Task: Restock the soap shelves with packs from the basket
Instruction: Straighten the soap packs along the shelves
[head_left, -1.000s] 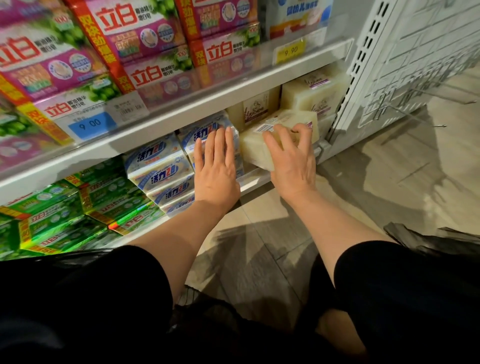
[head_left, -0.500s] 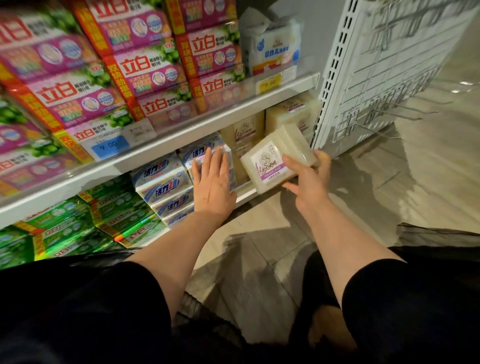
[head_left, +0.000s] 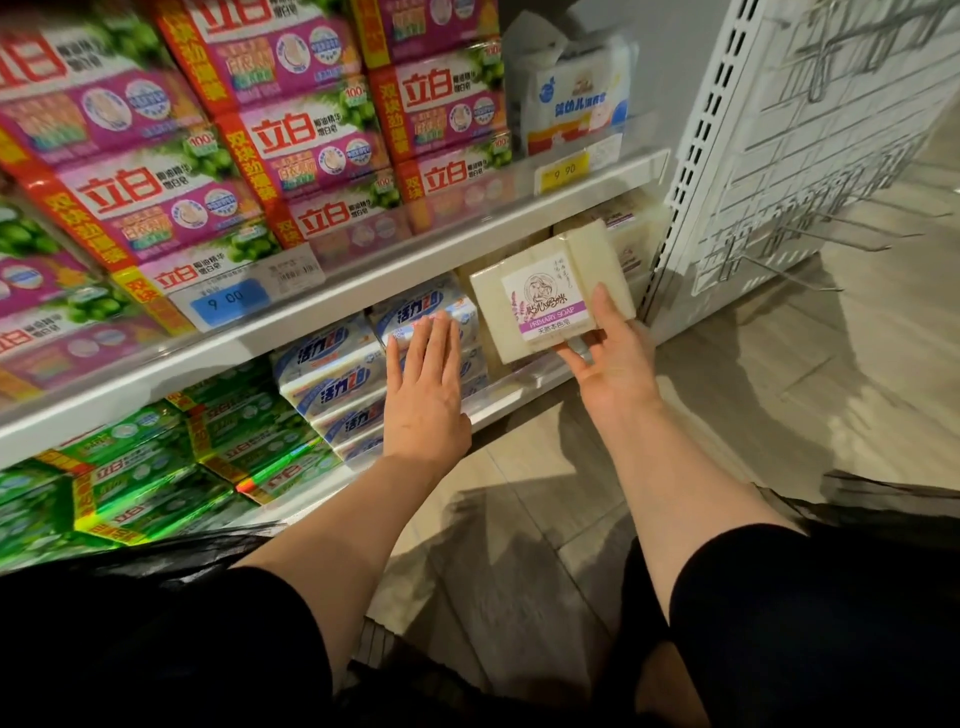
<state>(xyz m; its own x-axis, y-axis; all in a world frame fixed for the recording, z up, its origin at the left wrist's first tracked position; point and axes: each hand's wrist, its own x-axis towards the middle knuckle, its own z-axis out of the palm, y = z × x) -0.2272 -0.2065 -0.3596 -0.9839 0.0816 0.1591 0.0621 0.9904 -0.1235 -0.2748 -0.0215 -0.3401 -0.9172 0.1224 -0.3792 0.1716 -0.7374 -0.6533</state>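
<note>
My right hand (head_left: 610, 358) holds a cream soap pack (head_left: 550, 291) from below, thumb on its front beside the purple-and-white label. The pack is tilted, label toward me, just in front of the bottom shelf's right end. More cream packs (head_left: 631, 236) sit behind it on that shelf. My left hand (head_left: 426, 389) lies flat with straight fingers against the stacked blue-and-white soap packs (head_left: 332, 374) on the bottom shelf (head_left: 511, 400). The basket does not show clearly.
Pink-and-red soap packs (head_left: 291, 140) fill the upper shelf, with price tags (head_left: 228, 301) on its rail. Green packs (head_left: 156, 478) lie at the lower left. A white perforated upright and wire hook panel (head_left: 810, 156) stand to the right above the tiled floor (head_left: 779, 405).
My right hand has lifted the cream pack off the bottom shelf and turned its label toward me. My left hand has stayed on the blue-and-white packs.
</note>
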